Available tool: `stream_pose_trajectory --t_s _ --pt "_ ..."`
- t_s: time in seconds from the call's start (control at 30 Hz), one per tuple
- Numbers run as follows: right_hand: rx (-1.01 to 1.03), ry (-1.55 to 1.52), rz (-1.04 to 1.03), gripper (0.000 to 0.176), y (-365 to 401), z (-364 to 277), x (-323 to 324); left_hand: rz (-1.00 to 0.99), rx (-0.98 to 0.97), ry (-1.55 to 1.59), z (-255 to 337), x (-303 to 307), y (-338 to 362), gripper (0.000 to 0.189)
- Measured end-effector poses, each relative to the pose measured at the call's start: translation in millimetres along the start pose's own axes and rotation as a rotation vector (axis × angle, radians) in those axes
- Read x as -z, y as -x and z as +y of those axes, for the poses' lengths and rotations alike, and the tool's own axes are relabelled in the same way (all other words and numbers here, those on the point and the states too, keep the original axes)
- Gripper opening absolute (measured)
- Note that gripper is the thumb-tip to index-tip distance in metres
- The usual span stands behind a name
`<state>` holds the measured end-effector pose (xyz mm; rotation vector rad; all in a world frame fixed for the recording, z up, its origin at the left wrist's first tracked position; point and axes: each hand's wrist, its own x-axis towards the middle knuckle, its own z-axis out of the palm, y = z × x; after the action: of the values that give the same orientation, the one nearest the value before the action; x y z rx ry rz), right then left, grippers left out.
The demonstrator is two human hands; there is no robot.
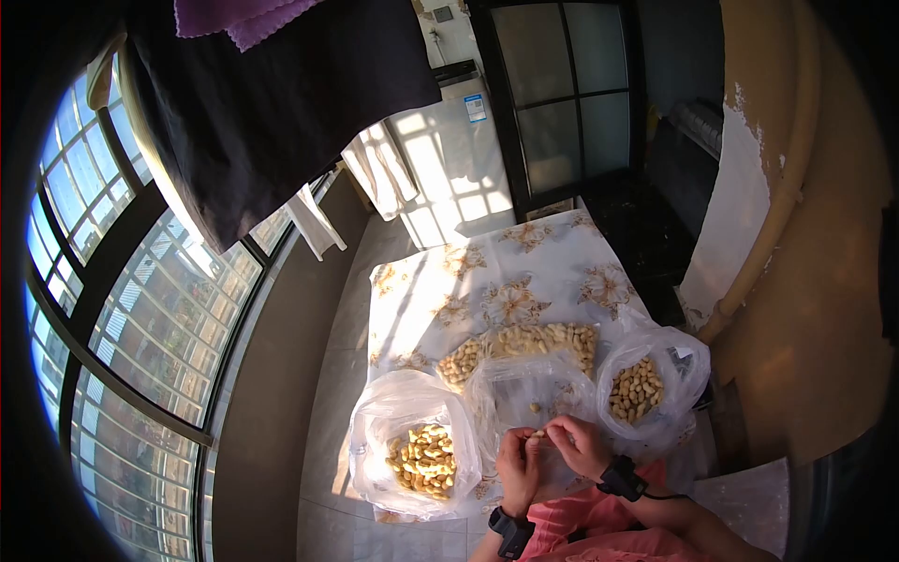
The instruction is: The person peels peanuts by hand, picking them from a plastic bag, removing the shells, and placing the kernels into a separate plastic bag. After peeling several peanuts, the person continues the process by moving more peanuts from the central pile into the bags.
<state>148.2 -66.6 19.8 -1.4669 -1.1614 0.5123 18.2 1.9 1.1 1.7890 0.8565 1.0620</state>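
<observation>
My left hand and my right hand meet at the near side of the table, fingers pinched together on a small peanut. Much of the peanut is covered by my fingertips. Just beyond them lies a clear plastic bag with a few small pieces in it. To the left, an open plastic bag holds a heap of sunlit peanuts. Another open bag with peanuts stands on the right. Behind the middle bag lies a long, full bag of peanuts.
A flowered tablecloth covers the table. Dark cloth hangs from above at the left, near a barred window. A pale cabinet-like appliance and a dark-framed glass door stand beyond. A pipe runs along the right wall.
</observation>
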Motion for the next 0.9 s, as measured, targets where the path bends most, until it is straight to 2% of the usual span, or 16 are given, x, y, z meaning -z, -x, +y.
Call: stream_pose_trajectory --t_s 0.17,0.23,0.43,0.53,0.63,0.73,0.9 --pt "0.036 0.05 0.065 0.012 1 -4 0 0.02 0.037 0.018 -1 -1 2 0.012" --pt "0.217 0.15 0.119 0.011 2 -5 -1 0.018 0.046 0.029 -2 -1 2 0.012" --pt "0.219 0.249 0.046 0.01 4 -8 -1 0.062 0.111 0.227 -14 -5 11 0.016" --pt "0.196 0.263 0.013 0.008 2 -8 -3 0.087 0.031 0.226 -15 -3 23 0.016" --pt "0.231 0.284 0.021 0.007 1 -6 -4 0.063 -0.164 0.152 -16 -3 29 0.015" --pt "0.234 0.282 0.022 0.006 1 -2 -5 0.104 -0.215 0.261 -12 -4 28 0.017" --pt "0.206 0.253 0.002 0.007 -1 -3 -5 0.152 -0.161 0.319 13 8 23 0.023"
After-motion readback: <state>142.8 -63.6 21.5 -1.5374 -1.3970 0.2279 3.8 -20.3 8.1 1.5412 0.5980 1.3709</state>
